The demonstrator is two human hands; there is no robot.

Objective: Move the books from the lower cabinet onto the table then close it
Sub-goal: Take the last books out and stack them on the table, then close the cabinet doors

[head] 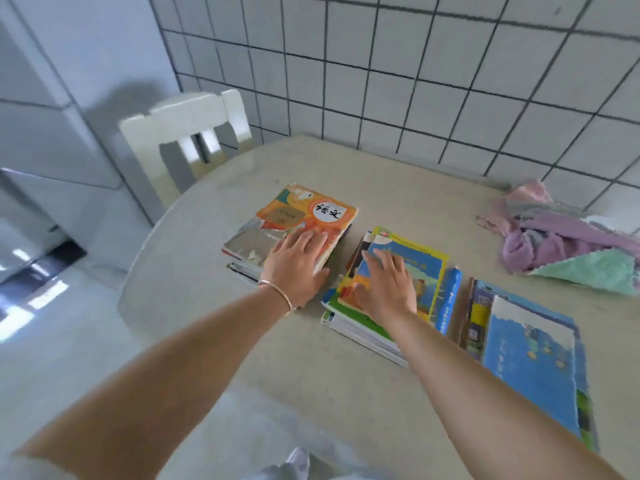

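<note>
Orange-covered books (304, 211) are pressed flat under the open left hand (296, 263), the right hand (388, 284) likewise on the neighbouring stack (415, 268).

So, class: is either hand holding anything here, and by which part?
Nothing is gripped. The left hand lies flat on the orange book's near corner; the right hand lies flat on the cover of the middle stack.
</note>
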